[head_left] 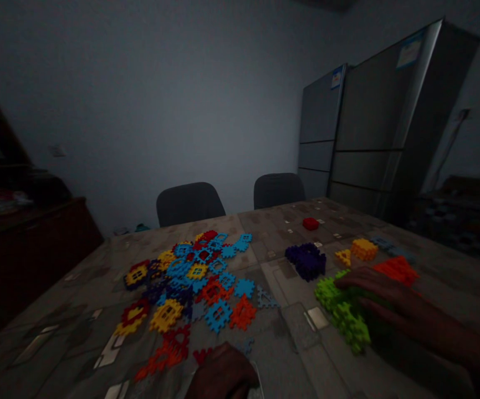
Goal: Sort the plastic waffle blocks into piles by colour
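Observation:
Over a heap of lime green interlocking toy pieces (343, 316) on the right, my right hand (383, 291) lies palm down. Its fingers are stretched and apart, touching the heap and hiding part of it. At the bottom middle, my left hand (225, 372) is curled closed near the table top. What its fingers hold, if anything, is hidden. A red toothed piece (202, 356) peeks out beside it, and a pale, clear-looking edge (259, 377) shows at its right. Ahead of this hand spreads a mixed pile of blue, yellow, red and purple pieces (198, 271).
Sorted heaps of purple (306, 260), yellow (363, 249) and orange-red pieces (397, 270) sit around my right hand. A small red stack (310, 224) lies farther back. Two dark chairs (190, 202) stand behind the patterned table (281, 332). A fridge (368, 122) is at the right.

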Tool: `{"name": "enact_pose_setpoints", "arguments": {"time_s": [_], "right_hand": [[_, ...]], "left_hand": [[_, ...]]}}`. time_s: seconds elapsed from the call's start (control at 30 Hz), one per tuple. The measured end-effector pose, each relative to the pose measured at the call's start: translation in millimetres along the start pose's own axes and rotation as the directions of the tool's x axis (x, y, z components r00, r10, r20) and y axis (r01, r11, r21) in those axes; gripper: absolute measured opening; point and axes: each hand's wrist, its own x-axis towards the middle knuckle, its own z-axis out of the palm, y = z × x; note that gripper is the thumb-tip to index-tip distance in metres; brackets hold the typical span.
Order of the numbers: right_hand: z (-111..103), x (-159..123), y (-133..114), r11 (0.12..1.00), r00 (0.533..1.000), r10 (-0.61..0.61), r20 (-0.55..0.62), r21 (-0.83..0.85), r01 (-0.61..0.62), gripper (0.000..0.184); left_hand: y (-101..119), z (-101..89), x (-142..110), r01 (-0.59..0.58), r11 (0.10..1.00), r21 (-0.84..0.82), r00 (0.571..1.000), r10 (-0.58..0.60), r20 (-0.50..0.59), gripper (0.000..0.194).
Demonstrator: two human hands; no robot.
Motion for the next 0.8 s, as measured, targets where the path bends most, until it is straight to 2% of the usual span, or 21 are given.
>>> {"name": "enact_pose_setpoints", "arguments": {"time_s": [0.13, 0.23, 0.33, 0.47, 0.57, 0.63, 0.7, 0.8], "right_hand": [[-7, 13, -15, 0.998, 0.994, -0.061, -0.088, 0.014, 0.063, 0.057], [-13, 15, -10, 0.999, 0.990, -0.038, -0.139, 0.001, 0.038, 0.055], [-13, 14, -7, 0.999, 0.990, -0.043, -0.138, 0.002, 0.044, 0.052], [4, 17, -27, 0.993, 0.993, -0.109, -0.038, -0.038, 0.107, 0.040], [24, 22, -48, 0.981, 0.983, -0.158, 0.096, -0.095, 0.167, 0.032], [35, 23, -56, 0.970, 0.973, -0.164, 0.164, -0.154, 0.189, 0.030], [45, 22, -56, 0.959, 0.971, -0.144, 0.189, -0.216, 0.184, 0.030], [54, 19, -45, 0.949, 0.983, -0.096, 0.153, -0.283, 0.137, 0.032]], "left_hand": [[-3, 2.8, -2, -0.004, 1.000, -0.015, 1.000, 0.004, -0.011, 0.027], [-4, 1.8, -4, 0.006, 1.000, -0.024, 0.998, -0.005, 0.056, 0.024], [-3, 0.7, -4, -0.001, 1.000, -0.014, 0.999, 0.002, 0.049, 0.024], [3, -5.3, 3, 0.014, 1.000, -0.026, 1.000, -0.014, -0.001, 0.024], [9, -17.6, 8, 0.145, 0.989, -0.038, 0.988, -0.146, -0.039, 0.025], [10, -28.8, 8, 0.295, 0.955, -0.014, 0.954, -0.295, -0.059, 0.023], [9, -41.7, 5, 0.432, 0.901, 0.033, 0.898, -0.426, -0.108, 0.022], [6, -63.7, -6, 0.548, 0.835, 0.060, 0.821, -0.522, -0.232, 0.020]]}}
